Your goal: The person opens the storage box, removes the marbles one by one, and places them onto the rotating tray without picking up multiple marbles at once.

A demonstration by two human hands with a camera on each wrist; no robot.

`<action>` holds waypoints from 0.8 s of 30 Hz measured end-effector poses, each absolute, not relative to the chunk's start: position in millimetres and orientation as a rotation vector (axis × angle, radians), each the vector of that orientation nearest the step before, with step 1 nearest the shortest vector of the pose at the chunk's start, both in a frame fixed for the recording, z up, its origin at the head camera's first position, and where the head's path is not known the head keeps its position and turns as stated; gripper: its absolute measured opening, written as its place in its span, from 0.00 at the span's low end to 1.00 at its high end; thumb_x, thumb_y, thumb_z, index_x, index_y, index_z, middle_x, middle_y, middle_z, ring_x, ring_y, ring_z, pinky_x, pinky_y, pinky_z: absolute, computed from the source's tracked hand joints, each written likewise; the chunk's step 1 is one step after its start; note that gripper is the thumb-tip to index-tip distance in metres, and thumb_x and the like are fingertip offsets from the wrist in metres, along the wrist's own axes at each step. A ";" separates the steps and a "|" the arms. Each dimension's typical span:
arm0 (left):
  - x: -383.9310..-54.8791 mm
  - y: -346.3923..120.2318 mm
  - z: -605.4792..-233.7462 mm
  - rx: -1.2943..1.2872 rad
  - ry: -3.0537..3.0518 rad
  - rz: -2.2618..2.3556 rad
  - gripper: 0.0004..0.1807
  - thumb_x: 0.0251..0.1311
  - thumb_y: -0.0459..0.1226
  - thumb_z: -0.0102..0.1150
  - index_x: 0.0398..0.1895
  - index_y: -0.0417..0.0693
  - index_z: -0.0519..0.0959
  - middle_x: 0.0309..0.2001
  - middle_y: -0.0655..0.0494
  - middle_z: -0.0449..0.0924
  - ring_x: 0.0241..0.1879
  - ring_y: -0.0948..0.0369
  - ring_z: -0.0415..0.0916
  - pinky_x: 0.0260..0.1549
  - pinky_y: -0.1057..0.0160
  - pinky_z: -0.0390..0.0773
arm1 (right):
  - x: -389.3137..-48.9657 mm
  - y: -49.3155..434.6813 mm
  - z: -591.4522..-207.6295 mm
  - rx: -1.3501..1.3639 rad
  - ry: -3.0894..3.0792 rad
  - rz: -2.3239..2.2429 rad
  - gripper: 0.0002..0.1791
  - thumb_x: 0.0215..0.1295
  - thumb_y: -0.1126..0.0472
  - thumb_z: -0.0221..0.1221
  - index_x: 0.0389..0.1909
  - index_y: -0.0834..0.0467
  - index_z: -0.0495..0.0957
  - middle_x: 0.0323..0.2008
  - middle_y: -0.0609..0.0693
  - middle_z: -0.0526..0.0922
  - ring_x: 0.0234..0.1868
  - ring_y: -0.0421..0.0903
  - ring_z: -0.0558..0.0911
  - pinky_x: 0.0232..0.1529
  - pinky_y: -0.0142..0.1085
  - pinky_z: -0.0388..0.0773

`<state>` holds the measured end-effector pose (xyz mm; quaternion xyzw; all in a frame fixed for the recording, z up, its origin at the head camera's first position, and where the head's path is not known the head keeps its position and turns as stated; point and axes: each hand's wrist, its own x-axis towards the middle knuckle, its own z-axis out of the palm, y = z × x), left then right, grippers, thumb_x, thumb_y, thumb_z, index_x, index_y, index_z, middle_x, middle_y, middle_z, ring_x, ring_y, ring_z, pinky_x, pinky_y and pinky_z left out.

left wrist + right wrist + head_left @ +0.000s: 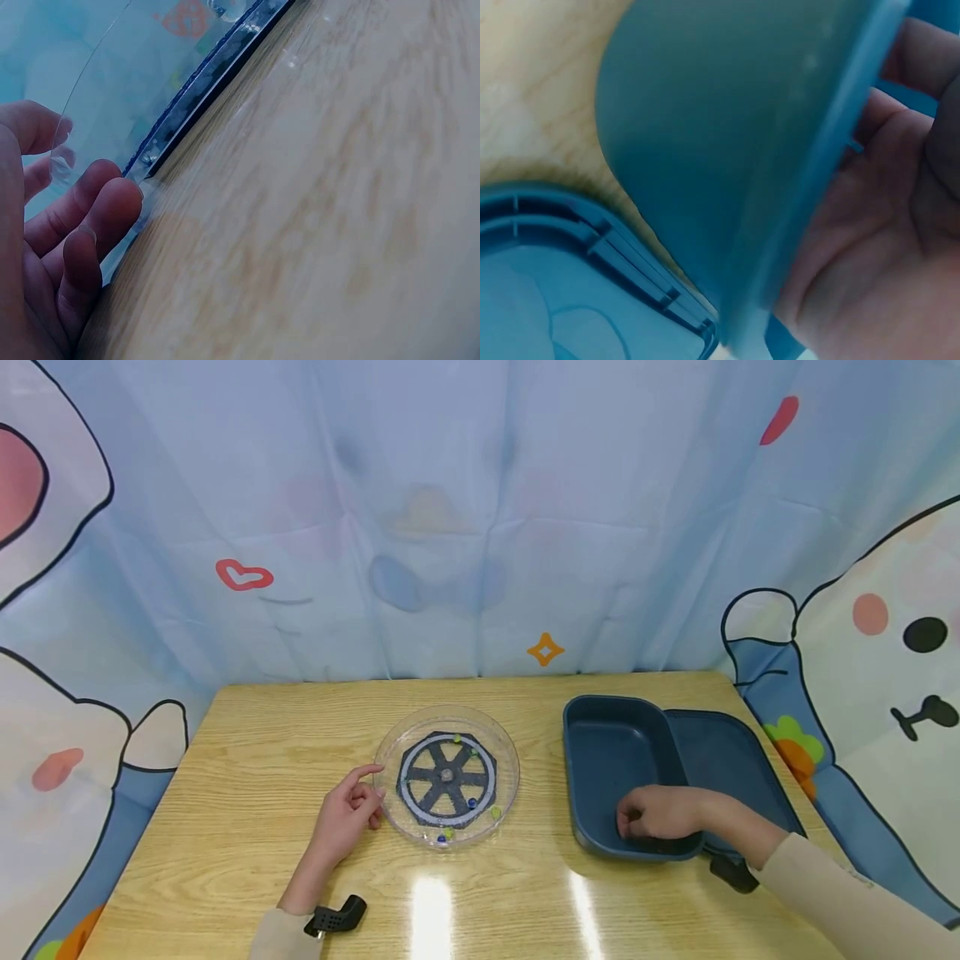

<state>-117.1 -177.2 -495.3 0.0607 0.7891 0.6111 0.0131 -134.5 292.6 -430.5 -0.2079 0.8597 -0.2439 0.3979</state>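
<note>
A clear round dish [507,752] lies on the table with a dark spoked wheel design [447,781] in its middle. Several small green, yellow and blue balls, such as the blue ball [472,803], sit inside it. My left hand [348,814] is at the dish's left rim, index finger and thumb on the clear wall, the other fingers curled below. My right hand [660,812] reaches into the deep blue box [611,727], fingers bent down near its floor. I cannot tell whether those fingertips hold anything, since the box wall [727,150] and palm hide them.
A flat blue lid [738,760] lies to the right of the box, partly under the right forearm. A wrist strap with a black mount [337,916] sits at the left sleeve. A printed curtain [465,527] hangs behind the wooden table [285,735].
</note>
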 end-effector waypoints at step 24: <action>-116.9 -176.9 -493.1 0.159 2.461 1.886 0.20 0.69 0.29 0.57 0.63 0.37 0.73 0.26 0.41 0.78 0.21 0.44 0.78 0.23 0.57 0.80 | -133.0 293.7 -439.5 -0.649 2.084 -0.745 0.28 0.43 0.86 0.51 0.34 0.53 0.86 0.28 0.45 0.81 0.28 0.37 0.77 0.30 0.31 0.76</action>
